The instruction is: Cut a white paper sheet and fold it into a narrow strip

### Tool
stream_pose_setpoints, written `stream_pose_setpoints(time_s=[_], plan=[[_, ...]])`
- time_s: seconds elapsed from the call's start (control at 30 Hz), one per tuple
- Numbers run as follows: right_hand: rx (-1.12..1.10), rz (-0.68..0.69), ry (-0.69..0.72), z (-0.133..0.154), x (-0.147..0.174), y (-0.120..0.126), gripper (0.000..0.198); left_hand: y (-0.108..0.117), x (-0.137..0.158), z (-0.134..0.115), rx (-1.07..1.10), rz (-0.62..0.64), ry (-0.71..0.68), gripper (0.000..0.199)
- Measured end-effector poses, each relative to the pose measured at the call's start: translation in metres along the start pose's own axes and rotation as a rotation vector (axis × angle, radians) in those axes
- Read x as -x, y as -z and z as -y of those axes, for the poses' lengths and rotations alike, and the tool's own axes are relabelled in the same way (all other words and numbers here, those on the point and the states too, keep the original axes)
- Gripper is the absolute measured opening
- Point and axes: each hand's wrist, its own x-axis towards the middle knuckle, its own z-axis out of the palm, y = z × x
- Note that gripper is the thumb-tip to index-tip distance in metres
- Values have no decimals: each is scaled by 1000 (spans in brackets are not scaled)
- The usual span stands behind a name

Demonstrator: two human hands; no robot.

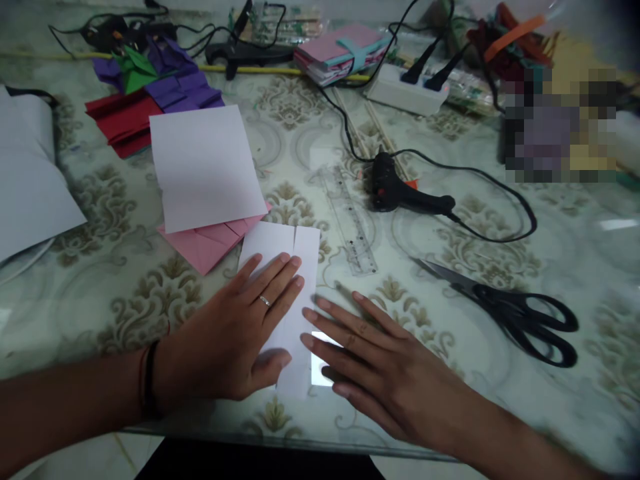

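A folded white sheet of paper (300, 313) lies on the table near its front edge, with a seam running lengthwise down it. My left hand (250, 327), a ring on one finger, rests flat across this paper with its fingers stretched out. Along the paper's right edge is my right hand (370, 360), fingers spread and holding nothing; I cannot tell whether its fingertips touch the sheet. Just beyond the left hand, a square white sheet (207, 167) overlaps a folded pink paper (210, 243).
Black-handled scissors (520, 313) lie at right. Behind them are a black glue gun (400, 190) with its cable and a clear ruler (350, 227). A white power strip (410, 90), a pink paper booklet (343, 52) and folded coloured papers (125, 120) sit farther back. White sheets (35, 173) lie at left.
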Motion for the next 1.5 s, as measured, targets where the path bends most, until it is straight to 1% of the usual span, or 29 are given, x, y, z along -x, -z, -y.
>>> stream_pose_setpoints(time_s=[0.2, 0.4, 0.5, 0.6, 0.73, 0.9, 1.0, 1.1, 1.3, 1.5], plan=[[-55, 71, 21, 15, 10, 2, 51, 5, -1, 0, 10, 30, 0, 89], [-128, 88, 15, 22, 13, 0, 50, 8, -1, 2, 51, 32, -15, 88], [-128, 88, 7, 22, 13, 0, 48, 9, -1, 2, 72, 30, -18, 88], [-115, 98, 12, 20, 14, 0, 51, 10, 0, 2, 77, 36, -17, 90], [-47, 82, 12, 14, 14, 1, 54, 9, 1, 1, 70, 31, -17, 95], [78, -8, -84, 6, 0, 0, 53, 6, 1, 1, 65, 31, -15, 99], [108, -46, -165, 1, -12, 1, 52, 6, 1, 1, 59, 20, -11, 99], [120, -73, -217, -5, -23, 4, 49, 6, 1, 1, 55, 20, -13, 99], [170, -96, -262, -20, -40, 7, 48, 7, 2, 1, 59, 17, -14, 96], [201, -113, -290, -32, -53, 6, 50, 5, 3, 2, 64, 3, -11, 98]])
